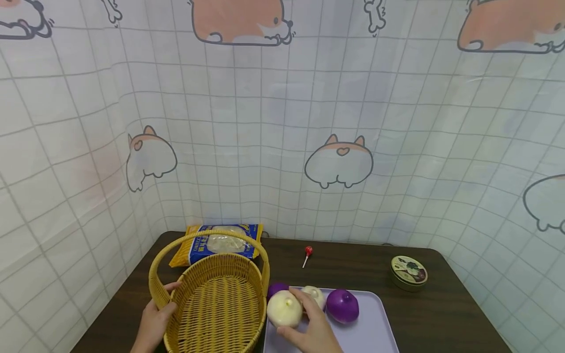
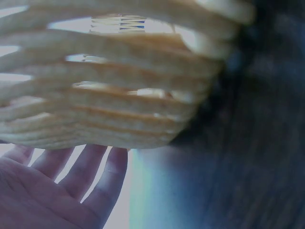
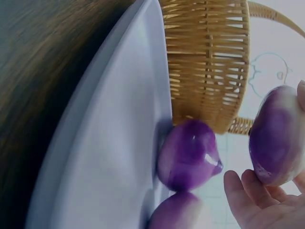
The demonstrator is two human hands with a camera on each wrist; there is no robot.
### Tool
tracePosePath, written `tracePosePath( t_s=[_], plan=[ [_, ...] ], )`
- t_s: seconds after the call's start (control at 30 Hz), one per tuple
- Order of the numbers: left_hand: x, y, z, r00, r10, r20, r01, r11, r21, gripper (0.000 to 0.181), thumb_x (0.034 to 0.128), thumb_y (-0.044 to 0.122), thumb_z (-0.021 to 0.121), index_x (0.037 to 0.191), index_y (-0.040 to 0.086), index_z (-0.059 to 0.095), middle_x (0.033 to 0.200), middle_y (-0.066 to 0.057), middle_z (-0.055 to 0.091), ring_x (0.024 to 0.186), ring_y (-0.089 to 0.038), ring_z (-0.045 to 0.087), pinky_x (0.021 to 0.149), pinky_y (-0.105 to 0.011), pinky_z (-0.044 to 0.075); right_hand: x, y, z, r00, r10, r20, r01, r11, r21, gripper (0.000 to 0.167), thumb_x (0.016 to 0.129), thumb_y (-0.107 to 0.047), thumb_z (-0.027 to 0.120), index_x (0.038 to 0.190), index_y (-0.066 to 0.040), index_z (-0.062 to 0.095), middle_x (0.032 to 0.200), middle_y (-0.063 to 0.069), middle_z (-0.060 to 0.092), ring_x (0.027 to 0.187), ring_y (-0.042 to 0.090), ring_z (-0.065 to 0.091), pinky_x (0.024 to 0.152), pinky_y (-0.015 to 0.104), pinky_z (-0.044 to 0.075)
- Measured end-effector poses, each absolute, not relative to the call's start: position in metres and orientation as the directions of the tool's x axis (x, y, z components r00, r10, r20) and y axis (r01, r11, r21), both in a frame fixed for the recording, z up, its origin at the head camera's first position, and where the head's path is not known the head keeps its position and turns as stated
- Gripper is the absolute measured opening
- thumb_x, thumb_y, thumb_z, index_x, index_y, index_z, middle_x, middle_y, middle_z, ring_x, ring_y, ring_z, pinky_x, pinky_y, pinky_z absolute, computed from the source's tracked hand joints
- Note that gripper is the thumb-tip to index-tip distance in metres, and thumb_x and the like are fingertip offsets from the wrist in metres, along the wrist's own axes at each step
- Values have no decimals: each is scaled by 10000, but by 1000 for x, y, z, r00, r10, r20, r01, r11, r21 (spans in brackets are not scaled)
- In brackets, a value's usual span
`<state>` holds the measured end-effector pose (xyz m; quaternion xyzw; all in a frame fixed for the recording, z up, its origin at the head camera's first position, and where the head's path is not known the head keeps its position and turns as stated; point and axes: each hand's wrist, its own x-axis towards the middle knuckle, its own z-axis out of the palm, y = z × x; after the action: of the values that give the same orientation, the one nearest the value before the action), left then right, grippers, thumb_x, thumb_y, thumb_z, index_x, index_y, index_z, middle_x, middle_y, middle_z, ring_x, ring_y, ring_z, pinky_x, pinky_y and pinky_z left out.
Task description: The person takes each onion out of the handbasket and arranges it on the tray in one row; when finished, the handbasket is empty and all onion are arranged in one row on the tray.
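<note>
My left hand (image 1: pixel 155 321) holds the yellow woven basket (image 1: pixel 218 314) at its left rim, by the foot of the handle. Seen from the left wrist, the basket wall (image 2: pixel 124 114) fills much of the view above the fingers (image 2: pixel 102 183). My right hand (image 1: pixel 314 327) grips an onion (image 1: pixel 284 309), pale on top, beside the basket's right rim. From the right wrist, this onion (image 3: pixel 276 138) shows a purple underside and hangs clear of the tray. A purple onion (image 1: pixel 342 306), a pale one (image 1: pixel 314 297) and a partly hidden purple one (image 1: pixel 277 289) sit on the lilac tray (image 1: pixel 371 323).
Behind the basket lies a blue and yellow food packet (image 1: pixel 225 242). A red lollipop (image 1: pixel 308 251) lies on the dark wooden table (image 1: pixel 353 262) beyond the tray. Toward the right back stands a round tin (image 1: pixel 409 272). A patterned white curtain (image 1: pixel 273 113) hangs behind the table.
</note>
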<state>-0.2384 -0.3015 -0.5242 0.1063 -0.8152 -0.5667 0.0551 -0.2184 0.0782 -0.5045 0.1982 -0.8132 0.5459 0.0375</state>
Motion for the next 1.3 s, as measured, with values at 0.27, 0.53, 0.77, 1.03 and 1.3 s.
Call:
tracePosePath(
  t_s=[0.27, 0.53, 0.77, 1.03, 1.3],
  plan=[
    [-239, -303, -526, -971, -239, -30, -115, 350, 930, 515, 930, 38, 445, 1443, 72, 416, 1491, -274, 370, 1242, -378, 481, 771, -307, 500, -218, 97, -508, -953, -150, 264, -296, 264, -918, 757, 738, -274, 858, 1394, -164, 496, 1344, 100, 548, 1081, 207, 587, 857, 278, 516],
    [-237, -303, -526, -967, -254, -19, -117, 373, 920, 512, 923, 36, 453, 1432, 85, 443, 1474, -263, 406, 1196, -357, 518, 739, -276, 487, -220, 121, -509, -963, -23, 269, -270, 137, -953, 784, 711, -111, 868, 1396, -143, 490, 1319, 131, 546, 1104, 148, 610, 881, 225, 519],
    [-237, -304, -527, -969, -247, -26, -121, 378, 918, 512, 930, 44, 452, 1439, 88, 437, 1480, -266, 395, 1219, -373, 503, 763, -305, 491, -219, 143, -504, -945, 88, 314, -293, 198, -935, 778, 726, -113, 860, 1403, -154, 478, 1350, 135, 539, 1103, 159, 613, 835, 221, 534],
    [-238, -303, -525, -968, -251, -13, -116, 401, 909, 510, 924, 41, 456, 1431, 96, 450, 1477, -251, 407, 1231, -365, 490, 783, -307, 464, -224, 167, -505, -962, 162, 220, -174, 257, -951, 806, 774, -211, 838, 1455, -134, 413, 1378, 121, 463, 1176, 282, 538, 886, 211, 512],
    [-237, -303, -526, -964, -264, -1, -110, 399, 910, 511, 915, 41, 474, 1420, 120, 475, 1466, -218, 439, 1169, -312, 514, 754, -279, 455, -228, 192, -508, -945, 276, 174, -88, 300, -950, 775, 816, -258, 809, 1462, -123, 403, 1362, 136, 484, 975, -91, 509, 809, 101, 473]
  ],
)
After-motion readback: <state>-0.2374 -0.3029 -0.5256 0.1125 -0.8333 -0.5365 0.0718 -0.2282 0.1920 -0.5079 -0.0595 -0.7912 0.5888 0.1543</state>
